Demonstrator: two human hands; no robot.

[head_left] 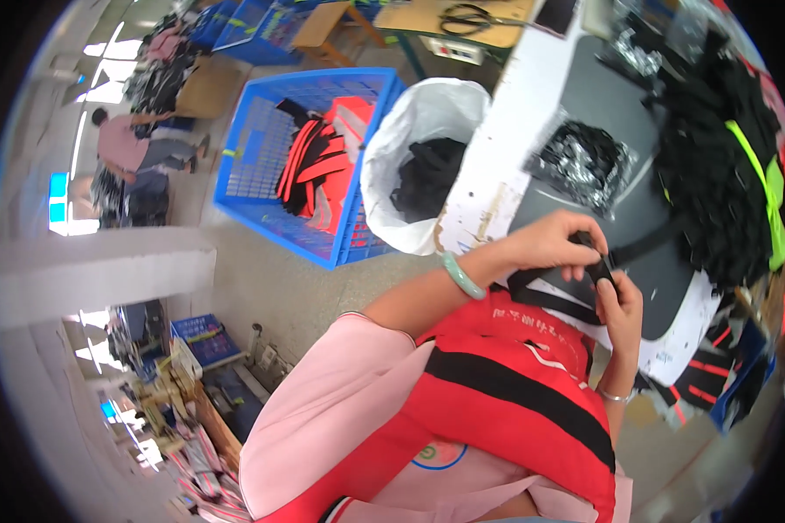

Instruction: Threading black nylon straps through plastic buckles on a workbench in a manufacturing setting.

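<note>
Both my hands are closed on a black webbing strap point(599, 269) just above the near side of the table. My left hand point(556, 245), with a green bangle on its wrist, pinches the strap's upper part between thumb and fingers. Just below it, my right hand point(620, 307) grips the same strap with the thumb on top. A loop of the strap hangs toward my red apron point(506, 349), and a black length runs right toward a heap of black straps point(711, 183). Whether a small buckle sits between my fingers, I cannot tell.
A clear bag of small black parts point(584, 157) lies on the grey mat point(602, 87). Left of the white table point(488, 187) stand a white sack point(382, 166) with black material and a blue crate point(262, 96) of red-orange pieces. Another person point(126, 144) stands far left.
</note>
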